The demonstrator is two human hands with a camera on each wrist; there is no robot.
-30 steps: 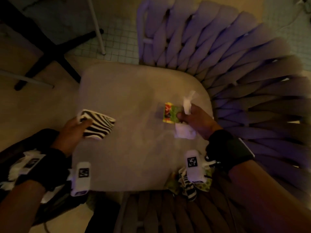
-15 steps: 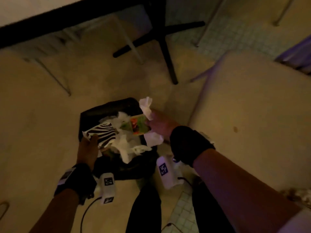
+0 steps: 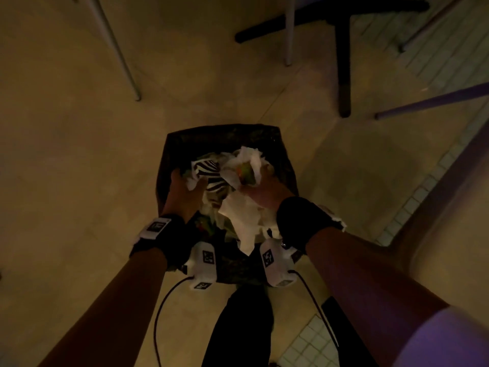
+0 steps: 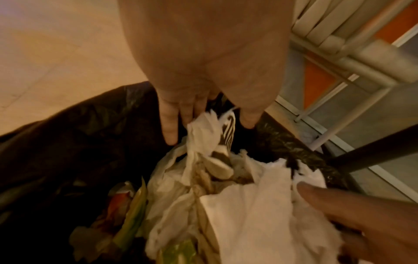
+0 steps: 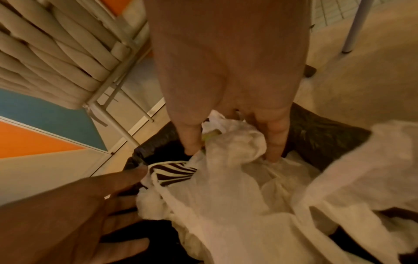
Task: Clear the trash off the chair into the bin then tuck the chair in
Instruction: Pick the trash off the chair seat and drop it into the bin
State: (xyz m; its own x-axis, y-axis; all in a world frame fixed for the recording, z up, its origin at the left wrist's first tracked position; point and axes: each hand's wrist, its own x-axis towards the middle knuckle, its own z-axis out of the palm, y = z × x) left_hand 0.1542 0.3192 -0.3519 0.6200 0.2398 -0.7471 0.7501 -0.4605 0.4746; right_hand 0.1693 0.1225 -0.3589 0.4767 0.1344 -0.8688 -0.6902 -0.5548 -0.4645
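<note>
The bin point(image 3: 225, 132), lined with a black bag, stands on the floor below me, full of crumpled paper. My left hand point(image 3: 185, 188) is over its left side with fingers spread and straight. The zebra-striped napkin point(image 3: 209, 170) lies loose at the left fingertips point(image 4: 169, 132). My right hand point(image 3: 260, 188) is over the right side. Its thumb and fingers point(image 5: 273, 142) pinch a wad of white tissue point(image 5: 235, 142) with a green and orange wrapper point(image 3: 246, 174) inside. The chair's seat point(image 3: 460, 229) shows at the right edge.
A black table base point(image 3: 344, 62) and thin metal legs point(image 3: 121, 54) stand on the floor beyond the bin. The chair's woven back point(image 5: 56, 62) is close beside the bin. My own dark trouser leg point(image 3: 238, 327) is just behind the bin.
Both hands carried the trash from the chair seat to the bin and lowered into it. The left hand has spread and let the zebra napkin go. The right still pinches its wad.
</note>
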